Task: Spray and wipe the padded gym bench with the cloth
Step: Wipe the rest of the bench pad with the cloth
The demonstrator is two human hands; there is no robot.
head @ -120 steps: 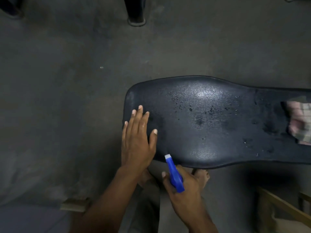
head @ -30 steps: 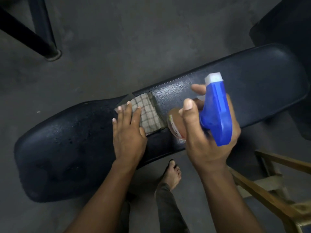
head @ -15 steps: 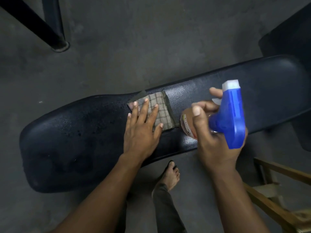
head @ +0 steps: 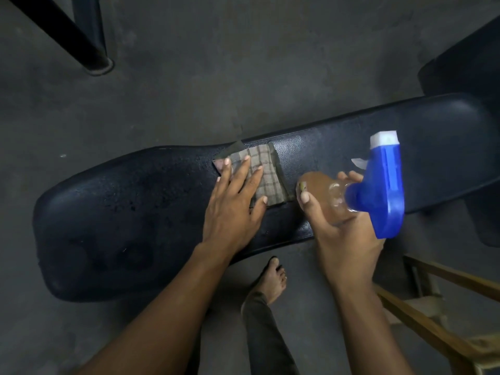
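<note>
Checked cloth (head: 266, 177) is pressed flat on the bench (head: 135, 212) under the left hand's (head: 232, 212) spread fingers (head: 242, 169). Just right of them, a spray bottle (head: 376, 193) is gripped by the right hand's (head: 343, 239) curled fingers.

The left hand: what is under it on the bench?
Under the left hand lies the checked cloth, pressed flat on the black bench pad by straight fingers. The cloth's part beneath the palm is hidden.

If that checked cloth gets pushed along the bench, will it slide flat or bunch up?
Probably slides: the left hand presses the checked cloth flat on the bench, which looks smooth and wet. It looks thin and folded, so its uncovered edges may well curl.
</note>
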